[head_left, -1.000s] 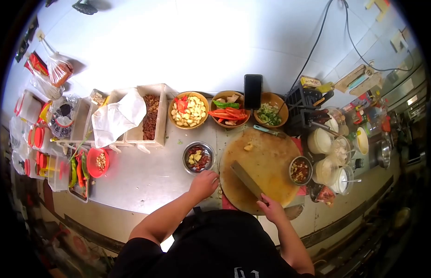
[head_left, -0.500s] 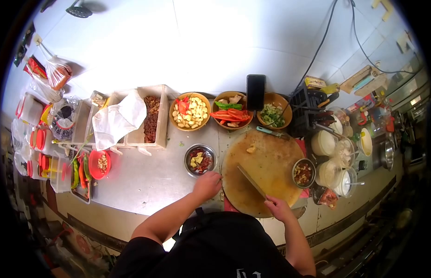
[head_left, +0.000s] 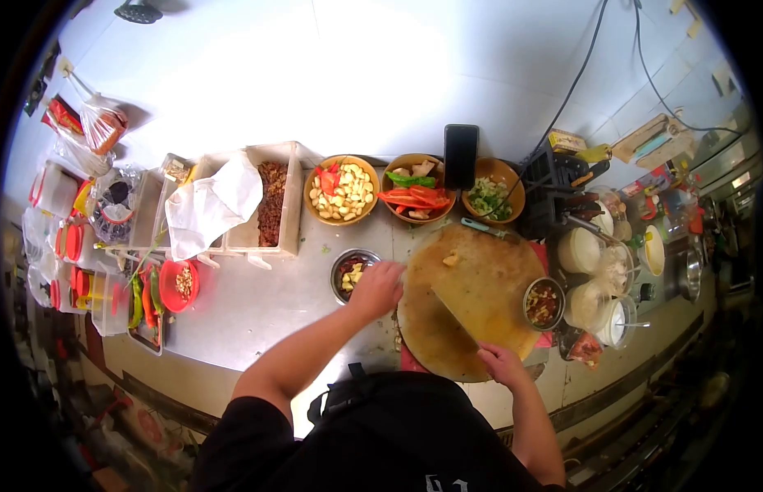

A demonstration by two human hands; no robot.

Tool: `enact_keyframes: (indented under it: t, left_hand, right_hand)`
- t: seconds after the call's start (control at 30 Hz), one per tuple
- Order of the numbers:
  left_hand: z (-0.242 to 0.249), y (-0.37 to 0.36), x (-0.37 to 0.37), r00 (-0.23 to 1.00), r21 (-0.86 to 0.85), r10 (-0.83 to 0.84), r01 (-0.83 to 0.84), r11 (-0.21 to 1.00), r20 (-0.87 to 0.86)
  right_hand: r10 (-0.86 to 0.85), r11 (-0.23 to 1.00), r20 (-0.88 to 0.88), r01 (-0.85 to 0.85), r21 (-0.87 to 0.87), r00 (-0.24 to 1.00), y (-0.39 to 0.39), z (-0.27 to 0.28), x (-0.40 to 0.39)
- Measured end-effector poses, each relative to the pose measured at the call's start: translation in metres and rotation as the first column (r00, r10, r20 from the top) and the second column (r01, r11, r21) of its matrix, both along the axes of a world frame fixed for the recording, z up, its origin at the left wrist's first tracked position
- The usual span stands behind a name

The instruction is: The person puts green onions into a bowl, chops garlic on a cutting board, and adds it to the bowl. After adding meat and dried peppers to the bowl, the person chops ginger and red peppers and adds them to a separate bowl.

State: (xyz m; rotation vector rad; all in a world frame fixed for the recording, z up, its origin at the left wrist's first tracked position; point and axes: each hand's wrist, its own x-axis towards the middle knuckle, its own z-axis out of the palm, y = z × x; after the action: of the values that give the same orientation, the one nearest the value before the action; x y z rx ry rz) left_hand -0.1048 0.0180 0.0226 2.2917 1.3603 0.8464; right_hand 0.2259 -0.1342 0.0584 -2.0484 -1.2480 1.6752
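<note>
My right hand point(head_left: 503, 366) is wrapped round the handle of a cleaver point(head_left: 456, 316), its blade over the round chopping board point(head_left: 504, 262). My left hand point(head_left: 380, 289) is between the board's left edge and a small metal bowl point(head_left: 341, 266), covering the bowl's right side; its fingers are hidden beneath it. Yellowish chunks and dark red pieces show in that bowl. A small pale yellow piece point(head_left: 451, 260) lies on the upper part of the board. On the board's right edge is another metal bowl point(head_left: 544, 304) holding chopped reddish and pale pieces.
Behind the board stand bowls of garlic cloves point(head_left: 342, 193), sliced red and green peppers point(head_left: 416, 197) and chopped greens point(head_left: 489, 199). A phone point(head_left: 461, 157) leans there, and a peeler point(head_left: 489, 230) lies below. Seasoning tubs point(head_left: 580, 250) crowd the right; bins point(head_left: 279, 238) stand left.
My left hand has moved up and right, from below the small metal bowl to its right side. The cleaver stays over the board in my right hand. The view has shifted slightly.
</note>
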Motion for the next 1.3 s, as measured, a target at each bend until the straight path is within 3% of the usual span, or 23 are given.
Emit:
enact_keyframes:
  t: [0.1, 0.17, 0.27, 0.43, 0.5, 0.53, 0.57, 0.6, 0.7, 0.77, 0.83, 0.9, 0.97, 1.0, 1.07, 1.3]
  left_hand:
    - [0.011, 0.055, 0.007, 0.997, 0.003, 0.077, -0.077, 0.997, -0.011]
    - [0.015, 0.096, 0.013, 0.992, 0.110, 0.109, -0.101, 0.989, -0.069]
    - [0.009, 0.141, 0.027, 0.991, 0.256, 0.022, 0.012, 0.967, -0.128]
    - [-0.001, 0.178, 0.057, 0.955, 0.193, -0.047, 0.107, 0.975, -0.293]
    - [-0.001, 0.186, 0.065, 0.899, 0.042, 0.002, 0.018, 0.999, -0.438]
    - [-0.004, 0.186, 0.066, 0.899, 0.038, -0.007, 0.026, 0.999, -0.439]
    - [-0.006, 0.184, 0.063, 0.942, 0.126, -0.006, 0.051, 0.991, -0.334]
    - [-0.008, 0.182, 0.059, 0.974, 0.215, -0.015, 0.065, 0.974, -0.227]
    - [-0.009, 0.140, 0.039, 0.969, 0.295, -0.141, 0.197, 0.935, -0.200]
    - [-0.021, 0.086, 0.031, 0.920, 0.261, -0.335, 0.380, 0.887, -0.203]
    - [-0.017, 0.028, 0.027, 0.811, 0.156, -0.553, 0.581, 0.799, -0.191]
    - [-0.038, -0.023, 0.031, 0.769, 0.127, -0.612, 0.636, 0.761, -0.184]
    - [-0.060, -0.053, 0.035, 0.784, 0.065, -0.602, 0.615, 0.785, -0.149]
    - [-0.067, -0.060, 0.037, 0.807, 0.010, -0.576, 0.582, 0.813, -0.126]
    - [-0.076, -0.065, 0.037, 0.822, 0.045, -0.550, 0.561, 0.827, -0.144]
    - [-0.074, -0.066, 0.037, 0.828, 0.052, -0.530, 0.547, 0.836, -0.182]
  right_hand:
    - [-0.014, 1.000, -0.016, 0.014, -0.010, 1.000, 0.003, 0.002, 0.002]
    - [-0.031, 0.999, -0.067, 0.030, -0.018, 0.997, 0.004, 0.002, 0.004]
    - [-0.031, 0.999, -0.051, 0.029, -0.032, 0.998, 0.007, 0.010, 0.001]
    - [0.009, 1.000, -0.019, -0.008, 0.018, 1.000, 0.001, -0.005, 0.008]
    - [0.028, 0.997, -0.002, -0.028, 0.065, 1.000, -0.001, -0.012, 0.012]
    - [0.038, 0.997, -0.001, -0.038, 0.069, 0.999, -0.003, -0.016, 0.013]
    - [0.050, 0.996, -0.001, -0.050, 0.075, 0.999, -0.005, -0.019, 0.014]
    - [0.045, 0.996, -0.004, -0.044, 0.074, 0.999, -0.007, -0.015, 0.013]
    - [-0.057, 0.997, -0.025, 0.058, 0.043, 0.998, -0.016, -0.011, 0.010]
    - [-0.258, 0.965, -0.052, 0.254, -0.064, 0.965, -0.035, -0.021, 0.015]
    - [-0.287, 0.950, -0.060, 0.276, -0.147, 0.956, -0.048, -0.016, 0.015]
    - [-0.332, 0.922, -0.062, 0.310, -0.231, 0.941, -0.055, 0.002, 0.006]
    - [-0.144, 0.988, 0.077, 0.148, -0.052, 0.987, -0.046, 0.029, -0.018]
    - [-0.150, 0.986, 0.081, 0.155, -0.054, 0.985, -0.044, 0.039, -0.026]
    - [0.003, 0.993, 0.050, -0.009, 0.121, 0.999, -0.042, 0.052, -0.038]
    - [0.135, 0.986, 0.174, -0.149, 0.070, 0.975, -0.044, 0.061, -0.047]
